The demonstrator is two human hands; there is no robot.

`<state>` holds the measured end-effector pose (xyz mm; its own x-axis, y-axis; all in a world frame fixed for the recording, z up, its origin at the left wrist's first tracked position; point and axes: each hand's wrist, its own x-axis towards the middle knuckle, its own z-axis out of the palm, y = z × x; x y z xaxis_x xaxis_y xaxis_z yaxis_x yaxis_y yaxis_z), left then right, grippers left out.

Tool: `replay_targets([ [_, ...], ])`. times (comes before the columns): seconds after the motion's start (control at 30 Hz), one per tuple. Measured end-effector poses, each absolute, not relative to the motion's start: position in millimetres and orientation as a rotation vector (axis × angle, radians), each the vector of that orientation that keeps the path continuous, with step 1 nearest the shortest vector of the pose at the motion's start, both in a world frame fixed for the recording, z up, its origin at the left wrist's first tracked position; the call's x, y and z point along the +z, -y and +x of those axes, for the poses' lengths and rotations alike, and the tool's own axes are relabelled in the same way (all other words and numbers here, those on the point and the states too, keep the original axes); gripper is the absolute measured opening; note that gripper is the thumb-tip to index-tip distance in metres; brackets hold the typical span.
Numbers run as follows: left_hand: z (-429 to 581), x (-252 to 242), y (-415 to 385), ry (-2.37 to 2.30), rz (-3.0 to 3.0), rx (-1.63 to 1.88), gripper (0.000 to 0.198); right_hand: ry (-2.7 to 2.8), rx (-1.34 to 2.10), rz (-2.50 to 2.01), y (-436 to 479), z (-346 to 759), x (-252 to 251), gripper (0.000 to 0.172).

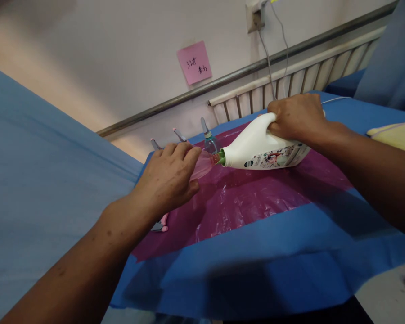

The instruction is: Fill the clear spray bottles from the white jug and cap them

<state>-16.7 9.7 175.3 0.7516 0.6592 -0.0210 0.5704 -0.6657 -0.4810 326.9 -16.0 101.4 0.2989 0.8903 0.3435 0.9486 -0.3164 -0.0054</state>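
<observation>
My right hand [299, 116] grips the handle of a large white detergent jug [256, 144], which is tipped on its side with its mouth toward the left. A green spout [221, 157] shows in that mouth and meets the neck of a clear pink bottle [204, 164]. My left hand [172, 175] is wrapped around the pink bottle and hides most of it. Whether liquid is flowing cannot be made out. Behind the bottle stands a teal spray bottle [211, 143] with a grey trigger. Below my left wrist lies a pink and grey piece [161, 225], partly hidden.
A magenta plastic sheet [236, 207] covers part of the blue cloth [256, 243] on the table. Two more grey and pink nozzles [179, 135] rise behind my left hand. Blue curtain [54, 180] hangs at left; a yellow cloth [398, 137] lies at right. A cable [268, 58] hangs behind.
</observation>
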Motion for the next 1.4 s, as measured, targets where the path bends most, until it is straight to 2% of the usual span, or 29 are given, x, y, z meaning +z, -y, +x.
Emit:
replay_targets([
  [0.57, -14.8, 179.6, -8.9, 0.912, -2.427, 0.357, 0.072, 1.7, -0.342, -2.239, 14.8, 332.3, 98.2, 0.032],
  [1.07, -12.6, 179.7, -8.5, 0.901, -2.429, 0.387, 0.066, 1.701, -0.274, -2.286, 18.3, 325.4, 105.2, 0.037],
  [1.4, -9.9, 181.8, -6.4, 0.897, -2.401, 0.425, 0.063, 1.717, -0.367, -2.347, 15.8, 325.2, 104.7, 0.042],
])
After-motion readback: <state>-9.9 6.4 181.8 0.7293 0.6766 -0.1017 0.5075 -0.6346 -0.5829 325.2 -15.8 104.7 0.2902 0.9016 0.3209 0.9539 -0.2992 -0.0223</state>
